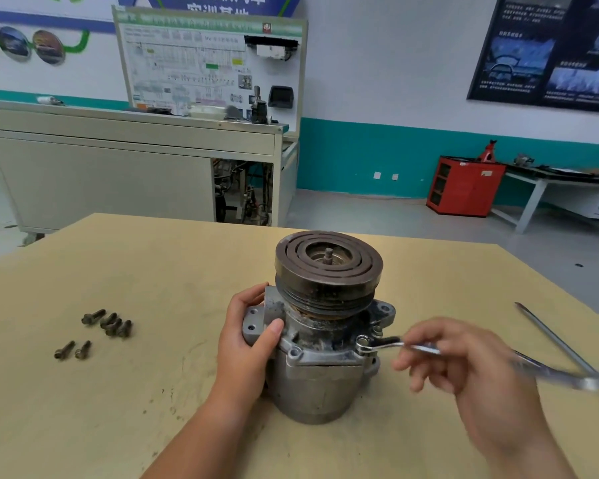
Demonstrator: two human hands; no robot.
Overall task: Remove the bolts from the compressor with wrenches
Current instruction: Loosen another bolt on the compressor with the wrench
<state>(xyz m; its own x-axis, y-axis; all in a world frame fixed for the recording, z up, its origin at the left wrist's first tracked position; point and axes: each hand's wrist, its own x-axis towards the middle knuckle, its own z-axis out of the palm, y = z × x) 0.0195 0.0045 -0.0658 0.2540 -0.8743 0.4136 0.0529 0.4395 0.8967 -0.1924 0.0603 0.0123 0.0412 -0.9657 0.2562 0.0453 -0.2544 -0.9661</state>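
The bench, a pale wood top, carries everything; the compressor stands upright on its rear end near the middle, pulley up, which puts the flange bolts where a wrench can swing level around the body.

The left hand wraps the left side of the housing, thumb across the front and fingers curled behind the mounting ear, closed firmly on the casting; I judge this is to keep the body from turning as torque goes in from the other side.

The right hand is to the right of the compressor, its fingers loosely curled round the shank of the wrench; the hand is blurred, so the grip may be lighter than it looks. The wrench's open end sits on a bolt at the right front of the flange; a second bolt head shows just behind it.

On the right, a second wrench lies near the edge and a thin rod runs behind it; both lie near the sweep of the handle and could catch it.

On the left, well apart from the compressor, six loose bolts lie in two small groups, out of the way; the task seems well along.
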